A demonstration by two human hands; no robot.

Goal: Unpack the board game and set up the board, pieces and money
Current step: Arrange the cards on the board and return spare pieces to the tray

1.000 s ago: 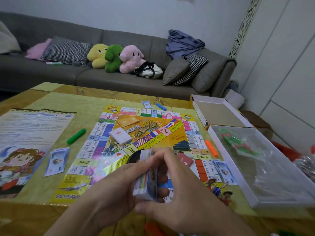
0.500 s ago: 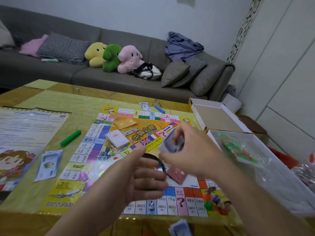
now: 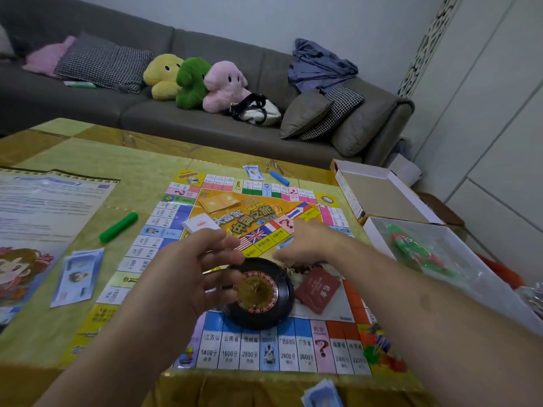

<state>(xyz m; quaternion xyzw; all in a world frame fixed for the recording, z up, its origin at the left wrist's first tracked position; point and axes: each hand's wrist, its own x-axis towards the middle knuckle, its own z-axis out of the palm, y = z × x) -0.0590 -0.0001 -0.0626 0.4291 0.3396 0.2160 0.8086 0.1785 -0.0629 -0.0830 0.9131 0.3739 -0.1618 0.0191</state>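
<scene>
While the left hand [image 3: 191, 268] hovers with fingers spread loosely, empty, above the board [image 3: 296, 351], a thin sheaf of paper money [image 3: 284, 242] appears to be pinched in the right hand [image 3: 305, 242], over the board's centre. Light, limp notes are best held across their short edge.

The large square printed game board [image 3: 258, 268] is seen to be thin glossy paper, light glaring off its near left part. The counter [image 3: 97, 160] is covered by a shiny yellow-green cloth. The round black roulette wheel [image 3: 261, 295] appears to be smooth glossy plastic with a gilt centre. The green stick [image 3: 118, 227] looks like matt plastic. The open white box tray [image 3: 458, 271] is lined with crinkled clear film. The grey sofa [image 3: 205, 118] is upholstered in matt woven cloth.
</scene>
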